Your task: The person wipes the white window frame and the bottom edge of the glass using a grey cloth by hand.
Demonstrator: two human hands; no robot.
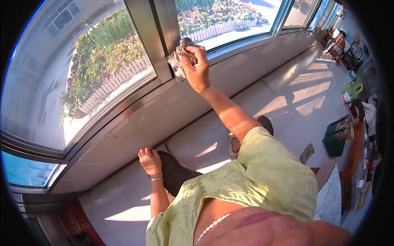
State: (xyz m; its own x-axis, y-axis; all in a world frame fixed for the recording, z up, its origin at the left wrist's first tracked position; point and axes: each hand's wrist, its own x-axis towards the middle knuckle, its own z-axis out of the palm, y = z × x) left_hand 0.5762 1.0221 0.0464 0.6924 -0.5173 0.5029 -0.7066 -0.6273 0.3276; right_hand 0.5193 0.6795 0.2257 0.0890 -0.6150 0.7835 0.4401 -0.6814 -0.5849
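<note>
Presently, my right hand (198,69) is clamped on a crumpled grey-beige cloth (176,64), fingers and thumb bunched together over the fabric. Cloth sits far from me, at the foot of an upright silvery metal window post (144,37), just above the pale panelled wall (141,121) under the windows. Right arm stretched out well ahead of my body.

My left hand (151,163) is lower and nearer, beside the knee of my dark brown trousers (174,172). Fingers bend away from view; cannot tell whether they close on anything. Thin silver bracelet (156,179) at that wrist. I wear a light green embroidered blouse (266,168) and a necklace of white beads (211,226).

Beyond the glass, left: a planted bed of green shrubs (108,53) edged by a low white picket fence (108,90). Wall and plants in strong sun.

Pale tiled floor (283,123) to my right, barred with sunlight. On it, a small grey rumpled fabric piece (306,153); farther right, a dark green box-shaped container (334,141) near a reddish-brown wooden piece of furniture (355,153). Beyond these, a light green plastic stool (355,86). Far right, another person (339,43) sits by the wall. Near left, a dark red mat (80,223).
</note>
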